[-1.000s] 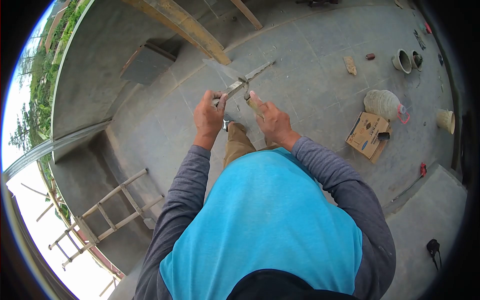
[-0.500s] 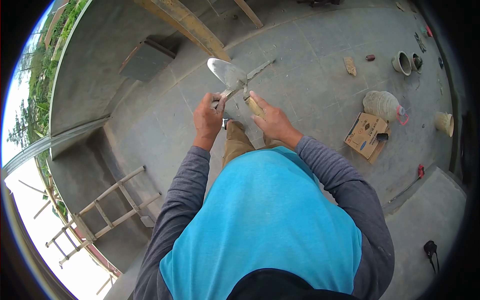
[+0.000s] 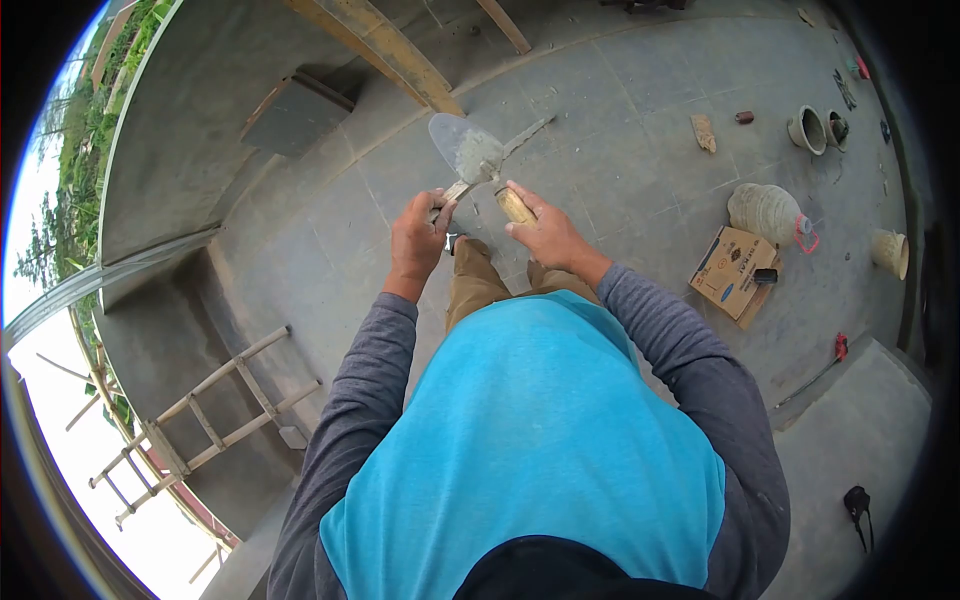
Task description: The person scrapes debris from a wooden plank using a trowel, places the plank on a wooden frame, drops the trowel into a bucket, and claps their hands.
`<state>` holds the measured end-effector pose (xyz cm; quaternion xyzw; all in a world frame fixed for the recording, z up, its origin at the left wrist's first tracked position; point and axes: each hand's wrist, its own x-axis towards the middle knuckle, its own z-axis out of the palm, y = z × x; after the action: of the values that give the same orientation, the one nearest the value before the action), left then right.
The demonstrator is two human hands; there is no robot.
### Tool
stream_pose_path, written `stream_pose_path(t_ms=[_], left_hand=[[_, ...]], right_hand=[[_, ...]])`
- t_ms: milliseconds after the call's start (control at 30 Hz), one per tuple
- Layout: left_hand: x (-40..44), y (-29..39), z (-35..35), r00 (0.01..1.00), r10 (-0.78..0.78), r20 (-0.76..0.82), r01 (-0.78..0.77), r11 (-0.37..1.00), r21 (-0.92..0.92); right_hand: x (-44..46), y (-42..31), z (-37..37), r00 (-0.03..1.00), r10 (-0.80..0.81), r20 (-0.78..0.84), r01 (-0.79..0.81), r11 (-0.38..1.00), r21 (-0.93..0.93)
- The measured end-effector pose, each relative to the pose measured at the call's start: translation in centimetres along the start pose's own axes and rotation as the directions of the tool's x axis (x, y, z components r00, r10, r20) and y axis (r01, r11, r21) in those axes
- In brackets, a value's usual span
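Trowel (image 3: 468,150), left of the cardboard box (image 3: 733,272), looks stiff and light, best held by its wooden handle (image 3: 515,206), where the right hand (image 3: 548,237) grips it; left hand (image 3: 417,235), farther from the box, clasps a thin strip (image 3: 530,132), probably rigid.

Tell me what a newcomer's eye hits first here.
The bright turquoise shirt filling the lower middle, then, just above it, the grey-smeared trowel in the right hand, its blade crossing a narrow strip gripped by the left hand. Against the grey floor, the printed cardboard box and the large plastic jug stand out at right. At lower left, a ladder catches the eye.
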<state>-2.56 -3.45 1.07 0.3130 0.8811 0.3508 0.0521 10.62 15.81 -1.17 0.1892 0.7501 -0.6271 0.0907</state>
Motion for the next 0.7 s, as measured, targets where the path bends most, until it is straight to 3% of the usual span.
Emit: stream_pose_path(t_ms=[33, 100, 133, 200, 233, 300, 333, 400, 533, 633, 700], left_hand=[[0.3, -0.1, 0.1, 1.000, 0.012, 0.000, -0.012, 1.000, -0.004], [0.2, -0.2, 0.0, 1.000, 0.010, 0.024, -0.010, 1.000, 0.005], [0.2, 0.0, 0.1, 1.000, 0.003, 0.022, -0.003, 1.000, 0.006], [0.4, 0.4, -0.1, 0.999, -0.005, 0.044, 0.004, 1.000, 0.023], [0.3, 0.3, -0.3, 0.999, -0.001, 0.049, 0.000, 1.000, 0.024], [0.6, 0.5, -0.1, 0.997, 0.063, 0.044, -0.065, 0.997, 0.043], [0.7, 0.8, 0.0, 0.997, 0.059, 0.044, -0.060, 0.997, 0.039], [1.0, 1.1, 0.0, 0.997, 0.045, 0.063, -0.046, 0.999, 0.022], [1.1, 0.9, 0.1, 0.994, 0.095, 0.055, -0.097, 0.995, 0.022], [1.6, 1.0, 0.0, 0.998, 0.040, 0.053, -0.041, 0.999, 0.028], [1.5, 0.7, 0.0, 0.997, 0.071, 0.039, -0.072, 0.997, 0.025]], right_hand=[[0.1, -0.3, 0.0, 1.000, -0.004, -0.012, 0.004, 1.000, -0.002], [-0.2, -1.1, 0.4, 0.984, 0.107, -0.140, -0.071, 0.969, 0.239], [-0.2, -1.4, -0.1, 0.985, 0.107, -0.134, -0.073, 0.969, 0.236], [-0.2, -2.1, -1.2, 0.932, 0.280, 0.232, -0.346, 0.879, 0.329], [-0.2, -1.9, -0.8, 0.932, 0.280, 0.229, -0.345, 0.877, 0.334], [0.0, -1.5, -0.5, 0.956, 0.290, 0.040, -0.277, 0.852, 0.445], [0.0, -1.3, -0.6, 0.955, 0.294, 0.041, -0.281, 0.852, 0.441], [0.1, -1.1, -0.9, 0.908, 0.332, 0.257, -0.419, 0.731, 0.539], [0.2, -0.7, -1.0, 0.934, 0.306, 0.184, -0.356, 0.770, 0.530], [0.5, -0.8, -1.1, 0.917, 0.365, 0.160, -0.378, 0.670, 0.638], [0.3, -0.4, -1.9, 0.908, 0.298, 0.293, -0.411, 0.768, 0.492]])
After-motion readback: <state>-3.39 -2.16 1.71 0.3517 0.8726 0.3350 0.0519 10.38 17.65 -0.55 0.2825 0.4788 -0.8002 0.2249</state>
